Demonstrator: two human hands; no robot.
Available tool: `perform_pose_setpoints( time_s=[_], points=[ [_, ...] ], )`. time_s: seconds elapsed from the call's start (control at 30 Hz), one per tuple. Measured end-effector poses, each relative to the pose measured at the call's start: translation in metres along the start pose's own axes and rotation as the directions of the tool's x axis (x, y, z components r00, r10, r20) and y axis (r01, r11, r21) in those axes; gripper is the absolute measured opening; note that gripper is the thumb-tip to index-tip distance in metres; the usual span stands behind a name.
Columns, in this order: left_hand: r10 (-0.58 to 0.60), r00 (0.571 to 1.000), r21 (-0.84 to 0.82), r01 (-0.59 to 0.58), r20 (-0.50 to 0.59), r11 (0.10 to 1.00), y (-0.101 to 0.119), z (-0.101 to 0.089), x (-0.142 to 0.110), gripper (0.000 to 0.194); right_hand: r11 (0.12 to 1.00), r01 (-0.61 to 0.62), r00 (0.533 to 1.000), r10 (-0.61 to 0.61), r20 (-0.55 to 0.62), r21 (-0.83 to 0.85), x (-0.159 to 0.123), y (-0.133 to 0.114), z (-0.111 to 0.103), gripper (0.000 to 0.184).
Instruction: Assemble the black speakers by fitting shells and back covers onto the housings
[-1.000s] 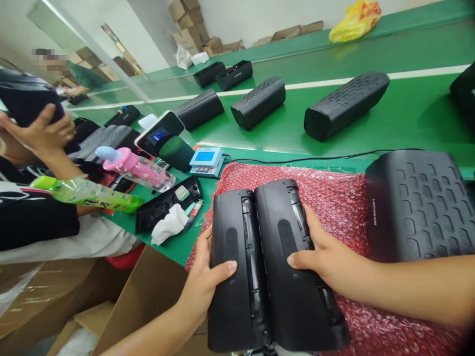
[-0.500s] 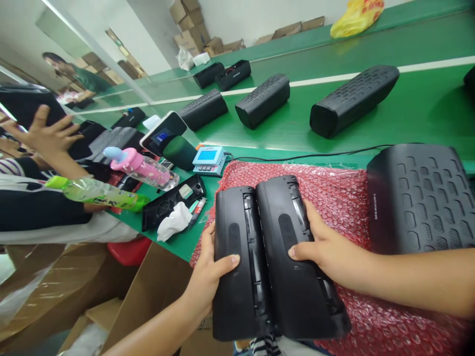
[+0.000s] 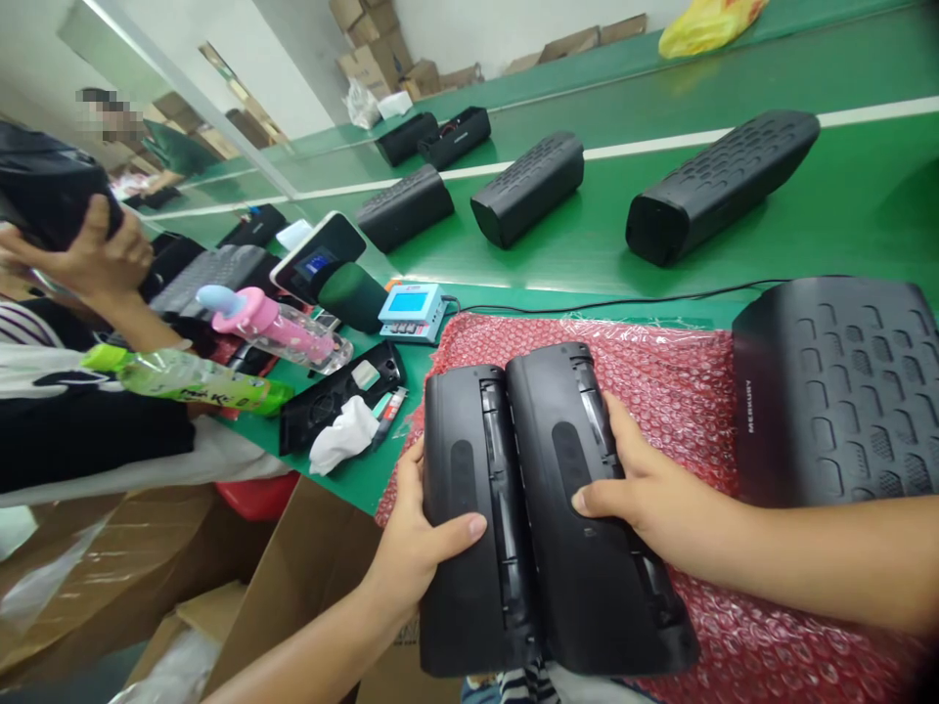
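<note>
Two long black speaker housings lie side by side on red bubble wrap (image 3: 682, 391) at the bench edge. My left hand (image 3: 415, 548) grips the left housing (image 3: 462, 518) from its outer side, thumb across the top. My right hand (image 3: 646, 489) wraps the right housing (image 3: 579, 528) from its right side, thumb on top. The two housings touch along their long edges and overhang the bench toward me. A large black speaker with a grille (image 3: 836, 386) sits just right of my right arm.
A green conveyor (image 3: 843, 215) behind carries several black speakers (image 3: 719, 186). A small blue meter (image 3: 409, 311), a pink bottle (image 3: 271, 328), a green bottle (image 3: 187, 381) and a white cloth (image 3: 343, 442) lie at left. A co-worker's hand (image 3: 88, 259) holds a black part. Cardboard boxes (image 3: 293, 587) stand below.
Both hands keep the same grip on the housings, which have barely shifted. The co-worker's hand at left opened, then closed again on the black part. The conveyor speakers moved right.
</note>
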State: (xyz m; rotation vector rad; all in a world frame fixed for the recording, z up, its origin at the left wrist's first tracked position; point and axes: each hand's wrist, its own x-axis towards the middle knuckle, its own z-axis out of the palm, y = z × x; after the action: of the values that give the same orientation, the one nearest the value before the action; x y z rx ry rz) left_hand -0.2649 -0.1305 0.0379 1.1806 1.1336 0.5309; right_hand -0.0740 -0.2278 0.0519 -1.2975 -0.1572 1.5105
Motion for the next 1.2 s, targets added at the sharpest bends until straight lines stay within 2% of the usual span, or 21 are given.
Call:
perform_pose_setpoints(
  time_s=[0.33, 0.53, 0.67, 0.8, 0.9, 1.03, 1.2],
  points=[
    [0.026, 0.999, 0.047, -0.028, 0.033, 0.998, -0.010, -0.011, 0.007, 0.093, 1.000, -0.028, 0.999, 0.028, -0.042, -0.005, -0.004, -0.005, 0.004, 0.107],
    [0.020, 0.999, 0.015, -0.020, 0.027, 1.000, -0.008, -0.010, 0.007, 0.094, 0.997, 0.033, 0.999, -0.035, -0.020, -0.064, -0.003, -0.004, 0.003, 0.099],
    [0.019, 1.000, 0.004, -0.019, 0.005, 1.000, -0.003, -0.006, 0.005, 0.094, 0.978, 0.080, 0.996, -0.084, -0.016, -0.193, -0.002, -0.003, 0.000, 0.095],
    [0.023, 1.000, -0.043, -0.022, 0.015, 0.999, -0.002, -0.003, 0.002, 0.097, 0.910, 0.167, 0.981, -0.193, -0.032, -0.380, 0.002, 0.001, -0.004, 0.092],
    [0.029, 0.999, -0.073, -0.027, 0.026, 0.997, -0.005, -0.004, 0.002, 0.097, 0.896, 0.186, 0.975, -0.219, -0.038, -0.404, 0.004, 0.003, -0.005, 0.094],
    [0.057, 0.998, -0.125, -0.055, 0.013, 0.991, -0.009, -0.004, 0.001, 0.093, 0.934, 0.152, 0.981, -0.182, -0.067, -0.322, 0.006, 0.000, -0.003, 0.094],
    [0.056, 0.998, -0.189, -0.052, 0.017, 0.981, -0.013, -0.007, 0.000, 0.094, 0.976, -0.004, 0.991, -0.025, -0.128, -0.218, 0.010, -0.005, -0.004, 0.075]
  ],
)
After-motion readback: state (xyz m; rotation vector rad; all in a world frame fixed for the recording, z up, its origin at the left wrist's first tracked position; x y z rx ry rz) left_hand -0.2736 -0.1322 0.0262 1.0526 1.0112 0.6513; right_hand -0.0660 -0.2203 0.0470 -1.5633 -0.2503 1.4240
